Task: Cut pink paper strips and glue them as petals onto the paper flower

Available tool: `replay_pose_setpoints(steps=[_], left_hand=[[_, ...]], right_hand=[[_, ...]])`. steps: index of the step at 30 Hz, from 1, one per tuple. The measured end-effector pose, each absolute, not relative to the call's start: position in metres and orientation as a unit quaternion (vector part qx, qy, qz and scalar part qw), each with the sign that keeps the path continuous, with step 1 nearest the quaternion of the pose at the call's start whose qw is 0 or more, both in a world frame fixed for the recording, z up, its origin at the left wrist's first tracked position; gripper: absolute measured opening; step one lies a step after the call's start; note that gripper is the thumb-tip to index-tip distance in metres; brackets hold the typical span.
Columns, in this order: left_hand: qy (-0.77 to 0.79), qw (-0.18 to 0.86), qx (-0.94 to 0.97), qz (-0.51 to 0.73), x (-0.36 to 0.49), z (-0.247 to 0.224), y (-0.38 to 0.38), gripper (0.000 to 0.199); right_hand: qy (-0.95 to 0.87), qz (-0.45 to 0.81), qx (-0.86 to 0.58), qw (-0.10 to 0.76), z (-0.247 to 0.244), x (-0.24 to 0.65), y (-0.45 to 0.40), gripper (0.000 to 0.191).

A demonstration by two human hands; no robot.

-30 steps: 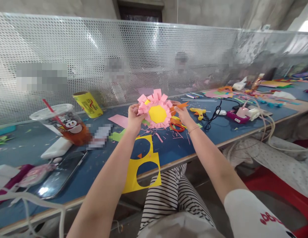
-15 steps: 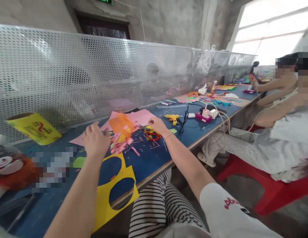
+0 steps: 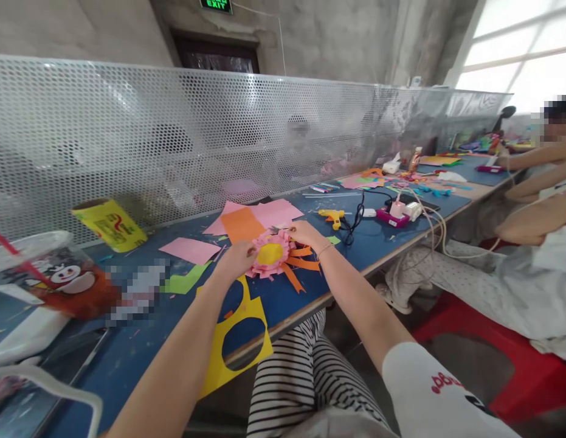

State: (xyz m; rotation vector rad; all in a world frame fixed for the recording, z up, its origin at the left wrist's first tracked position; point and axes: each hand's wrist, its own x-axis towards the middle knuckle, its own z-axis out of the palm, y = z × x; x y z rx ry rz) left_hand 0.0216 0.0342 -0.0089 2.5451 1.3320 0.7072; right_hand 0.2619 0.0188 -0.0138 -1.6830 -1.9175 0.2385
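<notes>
A paper flower (image 3: 270, 253) with a yellow centre and pink ruffled edge lies face up between my hands, orange strips (image 3: 303, 264) spreading from its right side. My left hand (image 3: 238, 258) has its fingers closed on the flower's left edge. At the upper right edge my right hand (image 3: 303, 233) is closed, pinching near the rim; dark scissor blades show partly beside its fingertips. Orange paper (image 3: 241, 225) and pink sheets (image 3: 279, 211) lie behind the flower. Yellow paper with round cut-outs (image 3: 210, 364) hangs over the table's front edge.
A yellow glue gun (image 3: 332, 218) and a purple power strip (image 3: 392, 217) with cables sit to the right. At left stand a drink cup (image 3: 66, 277) and a yellow tube (image 3: 110, 224). A perforated divider (image 3: 210, 146) runs behind; people sit at right.
The flower has come to rest flat between my hands, its orange strips now spread right. My left hand has moved right and closed on its edge. The view has shifted left.
</notes>
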Motion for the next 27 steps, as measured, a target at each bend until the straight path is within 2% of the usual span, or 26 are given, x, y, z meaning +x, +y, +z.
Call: replay_pose_setpoints(steps=[5,9,11,14,18,23,27], left_hand=[[0.416,-0.014,0.889,0.190,0.033,-0.012,0.025,0.038],[0.370,-0.040,0.912,0.173,0.047,-0.013,0.004,0.052],[0.353,-0.040,0.921,0.158,0.054,-0.014,-0.005,0.051],[0.334,-0.031,0.932,0.139,0.058,-0.017,-0.009,0.041],[0.315,-0.027,0.941,0.120,0.056,-0.019,-0.004,0.034],[0.322,-0.037,0.940,0.102,0.053,-0.019,0.005,0.036],[0.285,-0.023,0.949,0.133,0.053,-0.025,0.017,0.037]], right_hand=[[-0.684,0.107,-0.648,0.316,-0.010,0.267,0.015,0.021],[-0.738,0.194,-0.569,0.308,-0.001,0.274,-0.002,0.024],[-0.788,0.199,-0.524,0.256,0.002,0.276,-0.015,0.018],[-0.834,0.122,-0.505,0.182,-0.003,0.274,-0.032,0.011],[-0.845,0.027,-0.509,0.162,-0.019,0.266,-0.044,0.009],[-0.827,-0.001,-0.520,0.213,0.004,0.275,-0.064,0.012],[-0.770,-0.058,-0.505,0.385,0.042,0.321,-0.125,0.015]])
